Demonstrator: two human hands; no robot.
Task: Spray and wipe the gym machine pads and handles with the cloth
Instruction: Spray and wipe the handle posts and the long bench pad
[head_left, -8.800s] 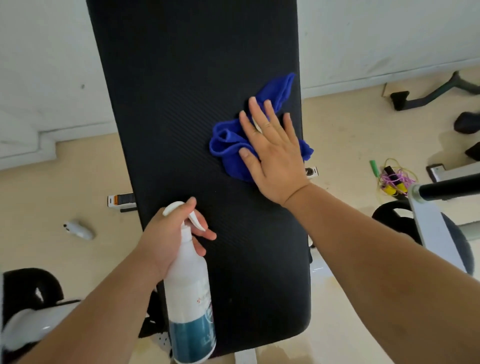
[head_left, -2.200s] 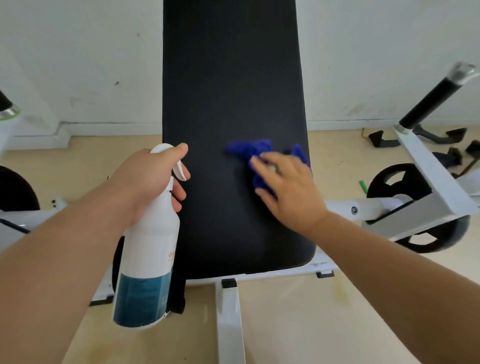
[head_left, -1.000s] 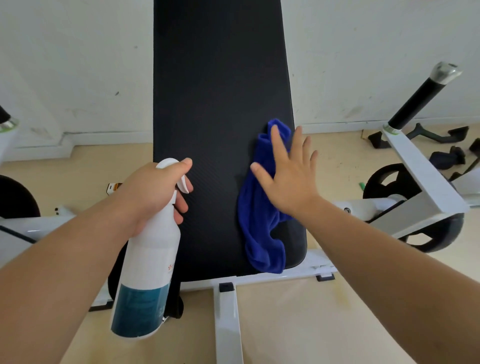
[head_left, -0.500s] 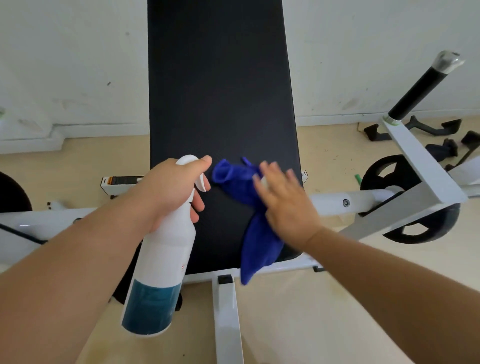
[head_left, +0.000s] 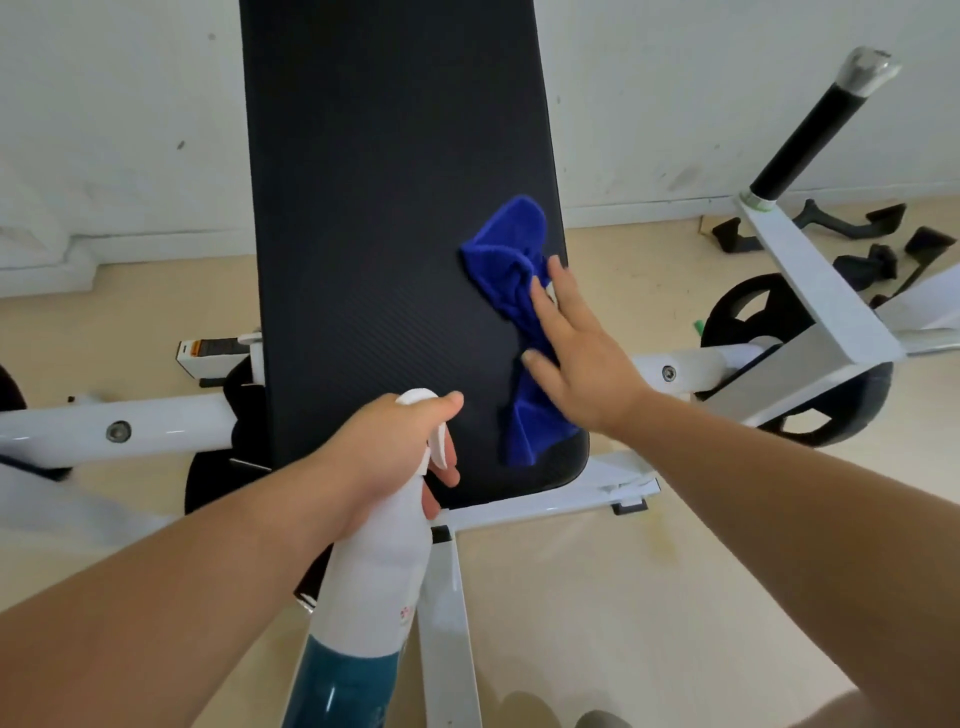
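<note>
The blue cloth (head_left: 519, 291) is pressed flat against the right edge of the black pad (head_left: 395, 234) by the right hand (head_left: 582, 364), fingers extended together. The spray bottle (head_left: 374, 587) is gripped at its neck by the left hand (head_left: 384, 457), near the pad's near end.

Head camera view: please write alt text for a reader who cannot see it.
A right hand presses a blue cloth flat against the right edge of a black gym pad, while the left hand grips a white spray bottle near the pad's lower end. White frame bars stand on a beige floor.
</note>
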